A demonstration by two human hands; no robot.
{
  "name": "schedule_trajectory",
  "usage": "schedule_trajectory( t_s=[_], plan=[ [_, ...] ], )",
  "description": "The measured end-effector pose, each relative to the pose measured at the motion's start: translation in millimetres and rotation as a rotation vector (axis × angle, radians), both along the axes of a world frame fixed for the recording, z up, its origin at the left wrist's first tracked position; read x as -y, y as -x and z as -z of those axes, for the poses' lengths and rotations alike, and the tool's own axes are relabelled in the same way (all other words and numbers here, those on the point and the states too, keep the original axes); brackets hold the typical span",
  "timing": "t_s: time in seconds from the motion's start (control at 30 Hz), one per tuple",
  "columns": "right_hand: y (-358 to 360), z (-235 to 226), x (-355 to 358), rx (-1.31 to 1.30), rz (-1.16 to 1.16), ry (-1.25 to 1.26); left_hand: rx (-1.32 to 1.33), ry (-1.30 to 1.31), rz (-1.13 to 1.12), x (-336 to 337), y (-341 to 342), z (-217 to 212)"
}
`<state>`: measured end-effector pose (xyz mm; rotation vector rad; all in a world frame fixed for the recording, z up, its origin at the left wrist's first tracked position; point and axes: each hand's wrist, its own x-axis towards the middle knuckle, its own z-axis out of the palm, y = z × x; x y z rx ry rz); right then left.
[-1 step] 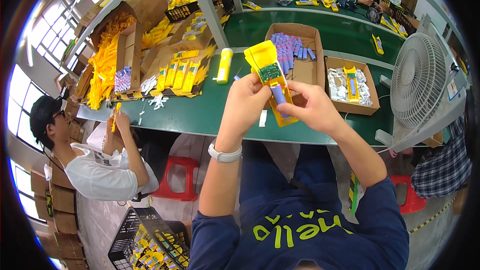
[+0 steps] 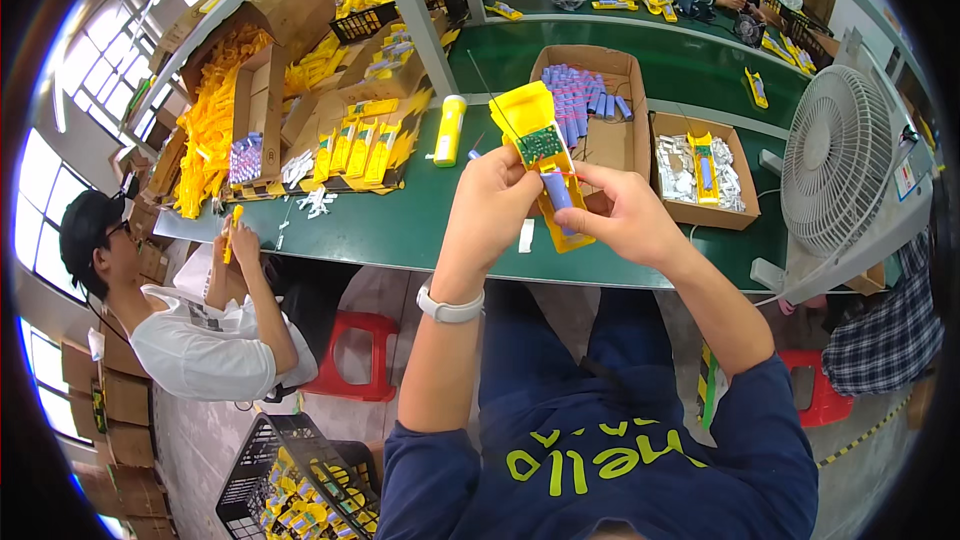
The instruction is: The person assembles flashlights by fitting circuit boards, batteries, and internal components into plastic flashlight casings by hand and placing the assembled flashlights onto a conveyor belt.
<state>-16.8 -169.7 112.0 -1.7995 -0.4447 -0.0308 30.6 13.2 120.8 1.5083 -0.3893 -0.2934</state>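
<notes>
Here's the left hand [image 2: 495,187] gripping the yellow casing [image 2: 570,243] on its left side, right hand [image 2: 625,212] on its right, touching the purple cell [image 2: 557,188]!

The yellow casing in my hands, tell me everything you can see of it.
The yellow casing is long, narrow, apparently plastic, its open side facing the camera. A green circuit board sits partway down, a purple cylinder below, with red wire between. A thin dark strand crosses the upper end. It's held above the green table, top leaning left, between the left hand and right hand, whose fingers hide parts of it.
</notes>
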Motion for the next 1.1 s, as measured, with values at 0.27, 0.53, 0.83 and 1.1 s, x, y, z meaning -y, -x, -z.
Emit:
schedule_trajectory(
  t_s=[0.27,0.53,0.83,1.1],
  plan=[
    [-10,10,7,-0.073,0.049,-0.034,-0.131,0.137,0.128,0,-11,8],
    [-15,50,13,0.148,0.171,0.089,-0.208,0.525,0.162,23,-10,68],
    [-75,96,192,0.034,0.662,0.508,-0.472,0.747,-0.064,7,2,135],
    [-134,149,202,0.002,0.742,0.998,-0.434,0.776,-0.006,10,9,120]
  ],
)
